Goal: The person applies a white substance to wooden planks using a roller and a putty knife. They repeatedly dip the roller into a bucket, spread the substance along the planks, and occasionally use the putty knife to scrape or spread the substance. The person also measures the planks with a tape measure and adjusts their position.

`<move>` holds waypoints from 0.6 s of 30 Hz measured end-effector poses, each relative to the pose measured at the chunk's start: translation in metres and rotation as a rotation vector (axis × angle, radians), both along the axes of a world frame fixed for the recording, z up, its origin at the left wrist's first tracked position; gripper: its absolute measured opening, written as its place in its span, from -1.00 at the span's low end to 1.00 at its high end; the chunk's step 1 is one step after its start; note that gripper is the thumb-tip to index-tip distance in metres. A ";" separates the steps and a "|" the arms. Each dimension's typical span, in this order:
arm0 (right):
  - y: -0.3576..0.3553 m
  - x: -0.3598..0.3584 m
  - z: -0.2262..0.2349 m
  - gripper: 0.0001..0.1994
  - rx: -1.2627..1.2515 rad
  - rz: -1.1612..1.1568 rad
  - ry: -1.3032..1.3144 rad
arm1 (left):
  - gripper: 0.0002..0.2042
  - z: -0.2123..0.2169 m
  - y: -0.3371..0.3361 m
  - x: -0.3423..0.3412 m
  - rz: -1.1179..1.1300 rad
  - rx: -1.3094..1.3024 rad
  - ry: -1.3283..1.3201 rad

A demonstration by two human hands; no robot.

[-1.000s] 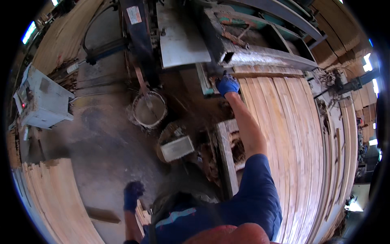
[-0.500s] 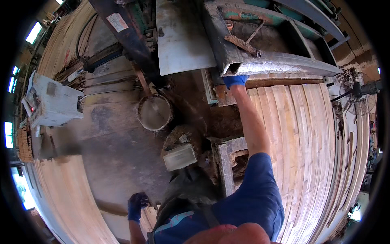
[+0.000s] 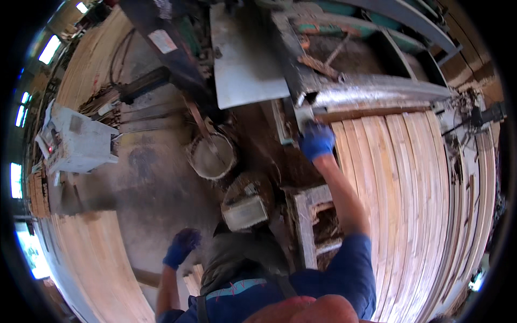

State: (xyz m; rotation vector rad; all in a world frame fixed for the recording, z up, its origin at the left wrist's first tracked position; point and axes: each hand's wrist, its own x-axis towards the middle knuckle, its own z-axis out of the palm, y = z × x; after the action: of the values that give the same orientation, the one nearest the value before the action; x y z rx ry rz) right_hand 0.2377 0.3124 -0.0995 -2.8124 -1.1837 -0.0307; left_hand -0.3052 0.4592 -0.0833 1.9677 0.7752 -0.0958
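My right hand, in a blue glove, is at the near left edge of the machine frame, beside the row of boards. Its fingers look curled, and a pale grey flat strip shows just beyond them. Blur hides whether that strip is gripped or belongs to the machine. My left hand, gloved in blue with a darker palm, hangs at the lower left beside my trousers. Its fingers are loosely apart, with nothing visible in them.
A round bucket with a stick leaning in it stands on the floor ahead. Nearer lies a pale rectangular block. A white control box stands at left, with stacked boards below it. A metal sheet juts out ahead.
My right hand has come back toward me from under the machine's beam and now shows whole. My left hand has risen slightly forward. The view has shifted a little.
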 end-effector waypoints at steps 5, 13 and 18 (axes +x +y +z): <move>-0.061 -0.084 0.038 -0.83 0.232 -0.044 0.022 | -0.65 0.050 0.101 0.105 -0.423 0.418 -0.160; -0.207 -0.264 0.039 -0.63 0.214 -0.823 -0.003 | -0.48 0.258 0.210 0.371 -0.381 1.318 -0.702; -0.284 -0.360 0.025 -0.67 0.079 -1.151 -0.151 | -0.25 0.340 0.263 0.481 -0.123 1.583 -0.657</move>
State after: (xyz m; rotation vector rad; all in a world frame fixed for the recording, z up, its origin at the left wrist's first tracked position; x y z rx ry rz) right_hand -0.1221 0.0281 -0.0743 -2.9968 0.5327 -0.3459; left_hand 0.1760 0.7218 0.2572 3.1443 0.1750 1.4159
